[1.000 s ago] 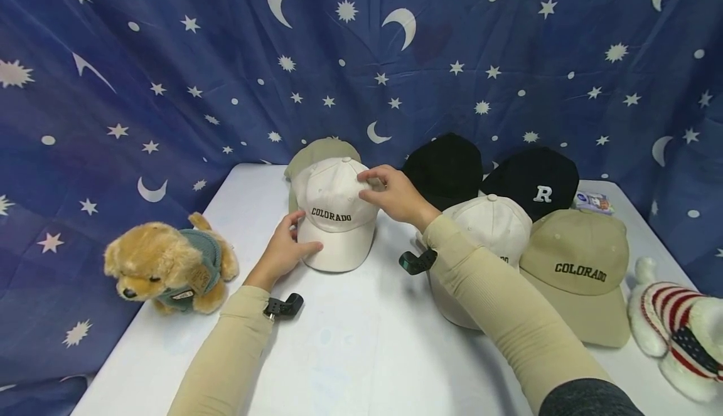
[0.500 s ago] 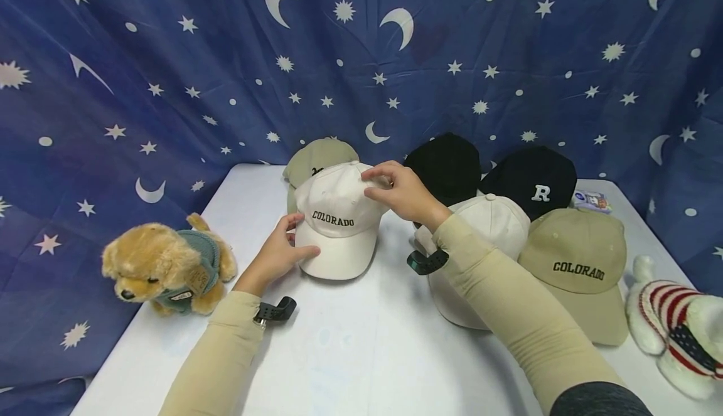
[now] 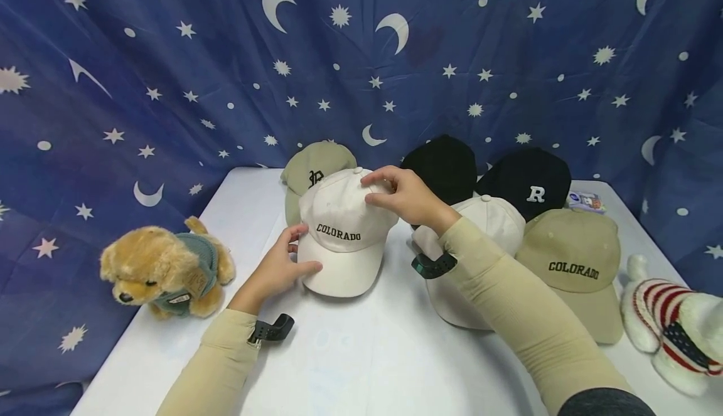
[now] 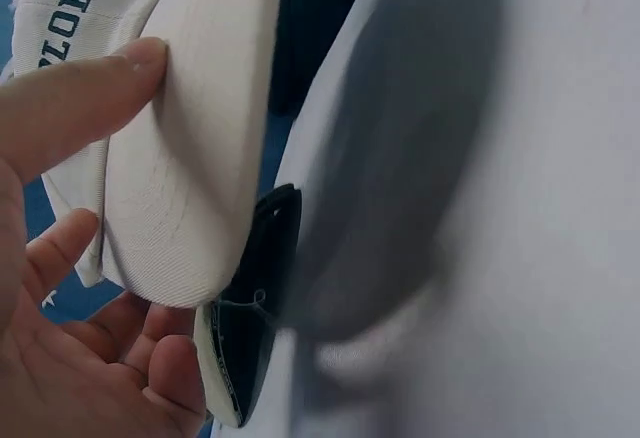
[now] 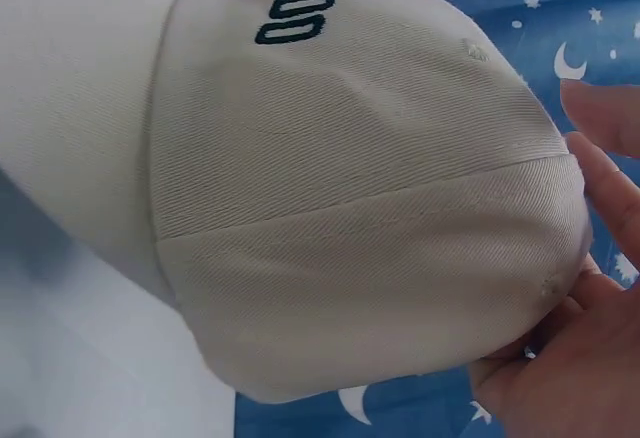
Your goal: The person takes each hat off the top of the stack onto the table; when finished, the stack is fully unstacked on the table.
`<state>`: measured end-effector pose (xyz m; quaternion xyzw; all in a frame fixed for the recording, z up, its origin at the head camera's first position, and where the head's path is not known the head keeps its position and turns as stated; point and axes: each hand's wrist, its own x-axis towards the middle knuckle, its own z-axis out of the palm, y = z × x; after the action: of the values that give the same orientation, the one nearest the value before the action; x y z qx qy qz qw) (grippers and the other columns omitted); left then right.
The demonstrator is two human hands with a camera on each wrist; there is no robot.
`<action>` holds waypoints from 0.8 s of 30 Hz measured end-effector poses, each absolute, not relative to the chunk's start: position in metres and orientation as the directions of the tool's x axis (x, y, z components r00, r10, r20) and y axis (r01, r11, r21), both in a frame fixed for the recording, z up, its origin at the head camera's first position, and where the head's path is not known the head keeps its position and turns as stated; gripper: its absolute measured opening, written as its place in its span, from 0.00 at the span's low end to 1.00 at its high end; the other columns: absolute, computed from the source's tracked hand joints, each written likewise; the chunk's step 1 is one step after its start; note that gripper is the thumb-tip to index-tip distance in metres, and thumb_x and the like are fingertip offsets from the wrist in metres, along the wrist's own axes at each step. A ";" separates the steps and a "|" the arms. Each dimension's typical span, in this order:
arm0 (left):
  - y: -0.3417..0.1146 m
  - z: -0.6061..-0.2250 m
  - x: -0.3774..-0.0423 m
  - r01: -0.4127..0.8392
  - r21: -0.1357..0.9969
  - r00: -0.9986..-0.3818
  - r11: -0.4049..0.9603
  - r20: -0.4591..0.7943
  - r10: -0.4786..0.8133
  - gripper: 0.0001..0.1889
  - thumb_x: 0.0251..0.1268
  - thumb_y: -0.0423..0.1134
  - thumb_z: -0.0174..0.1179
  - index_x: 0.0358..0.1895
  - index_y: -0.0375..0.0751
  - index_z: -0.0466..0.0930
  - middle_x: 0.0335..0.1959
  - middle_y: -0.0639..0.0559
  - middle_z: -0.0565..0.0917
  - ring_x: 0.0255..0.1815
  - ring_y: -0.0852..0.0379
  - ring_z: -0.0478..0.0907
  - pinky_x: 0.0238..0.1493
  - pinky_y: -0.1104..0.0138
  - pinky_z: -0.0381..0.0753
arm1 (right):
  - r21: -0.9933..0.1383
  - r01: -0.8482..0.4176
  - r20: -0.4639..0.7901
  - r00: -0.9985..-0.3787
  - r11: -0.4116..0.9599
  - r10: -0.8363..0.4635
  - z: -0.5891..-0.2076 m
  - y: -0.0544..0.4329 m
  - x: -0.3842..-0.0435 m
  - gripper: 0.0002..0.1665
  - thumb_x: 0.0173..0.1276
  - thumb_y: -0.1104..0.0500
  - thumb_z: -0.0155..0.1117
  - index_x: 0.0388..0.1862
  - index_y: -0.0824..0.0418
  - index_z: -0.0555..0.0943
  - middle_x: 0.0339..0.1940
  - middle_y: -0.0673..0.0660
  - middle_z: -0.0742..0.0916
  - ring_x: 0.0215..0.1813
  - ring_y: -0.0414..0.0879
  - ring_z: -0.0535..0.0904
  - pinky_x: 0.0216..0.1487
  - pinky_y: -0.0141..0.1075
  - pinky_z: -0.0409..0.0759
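A white baseball cap (image 3: 344, 221) lettered COLORADO is between my two hands, raised off the table, with its shadow below in the left wrist view. My left hand (image 3: 277, 268) grips the brim's side, thumb on the brim (image 4: 190, 148) and the other fingers behind it. At the crown (image 5: 370, 188), my right hand (image 3: 409, 196) holds the upper right side with curled fingers. A light khaki cap (image 3: 319, 159) with a dark letter stands partly hidden behind it. Under my right forearm lies a second white cap (image 3: 491, 218), its front partly covered.
On the right are a tan COLORADO cap (image 3: 570, 246), a black cap (image 3: 440, 168), a dark cap with a white R (image 3: 528, 177) and a small packet (image 3: 587, 201). Plush dogs stand at the left (image 3: 164, 268) and right (image 3: 672, 322) of the white table (image 3: 350, 366). A starry curtain (image 3: 316, 46) hangs behind.
Both hands have brought the white COLORADO cap slightly nearer and lower in view, with its crown tilting right. More of the khaki cap behind it, including its letter, now shows.
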<state>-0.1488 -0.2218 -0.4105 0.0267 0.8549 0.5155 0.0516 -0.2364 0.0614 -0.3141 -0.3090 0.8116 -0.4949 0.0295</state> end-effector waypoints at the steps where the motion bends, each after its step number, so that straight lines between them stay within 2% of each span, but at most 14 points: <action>1: -0.221 -0.410 -0.146 -0.007 0.883 -0.993 0.470 -0.062 0.102 0.44 0.56 0.36 0.73 0.74 0.38 0.57 0.69 0.37 0.65 0.59 0.42 0.69 0.50 0.58 0.71 | -0.817 -0.482 0.267 -0.802 0.316 -0.534 -0.314 0.062 -0.235 0.18 0.65 0.61 0.70 0.53 0.62 0.85 0.47 0.57 0.83 0.45 0.49 0.72 0.50 0.37 0.71; 5: -0.217 -0.410 -0.137 0.002 0.878 -0.990 0.478 -0.065 0.123 0.42 0.56 0.37 0.73 0.73 0.38 0.59 0.69 0.36 0.65 0.57 0.42 0.69 0.50 0.58 0.70 | -0.794 -0.521 0.299 -0.783 0.313 -0.545 -0.312 0.066 -0.230 0.17 0.65 0.62 0.70 0.53 0.63 0.85 0.52 0.56 0.83 0.47 0.50 0.72 0.50 0.39 0.71; 8: -0.215 -0.411 -0.131 0.012 0.876 -0.989 0.483 -0.061 0.135 0.41 0.56 0.36 0.73 0.72 0.37 0.60 0.67 0.36 0.67 0.56 0.43 0.70 0.49 0.58 0.71 | -0.787 -0.533 0.309 -0.776 0.310 -0.550 -0.311 0.068 -0.226 0.18 0.65 0.63 0.70 0.53 0.64 0.85 0.52 0.57 0.84 0.48 0.50 0.73 0.50 0.40 0.73; 15: -0.212 -0.423 -0.123 0.017 0.889 -0.982 0.458 -0.070 0.173 0.41 0.56 0.36 0.74 0.71 0.37 0.62 0.64 0.39 0.70 0.54 0.45 0.74 0.48 0.58 0.75 | -0.760 -0.579 0.356 -0.750 0.294 -0.557 -0.313 0.072 -0.220 0.18 0.63 0.66 0.71 0.53 0.65 0.84 0.50 0.57 0.84 0.43 0.50 0.74 0.47 0.40 0.74; 20: -0.209 -0.426 -0.118 0.011 0.897 -0.979 0.443 -0.081 0.188 0.40 0.55 0.35 0.74 0.70 0.36 0.63 0.62 0.39 0.72 0.53 0.46 0.76 0.47 0.59 0.77 | -0.751 -0.595 0.365 -0.736 0.286 -0.571 -0.317 0.075 -0.217 0.19 0.63 0.66 0.72 0.53 0.66 0.84 0.52 0.58 0.84 0.41 0.49 0.75 0.46 0.37 0.75; 24: -0.206 -0.426 -0.117 0.014 0.903 -0.976 0.429 -0.081 0.204 0.39 0.55 0.34 0.74 0.69 0.34 0.64 0.62 0.38 0.72 0.50 0.47 0.78 0.45 0.62 0.79 | -0.738 -0.599 0.367 -0.742 0.311 -0.560 -0.318 0.080 -0.218 0.19 0.62 0.66 0.72 0.53 0.66 0.85 0.53 0.57 0.84 0.41 0.48 0.76 0.45 0.37 0.75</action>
<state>-0.1175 -0.2055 -0.4256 0.0648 0.8405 0.5305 0.0893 -0.2180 0.0803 -0.3185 -0.3582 0.8094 -0.4650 -0.0209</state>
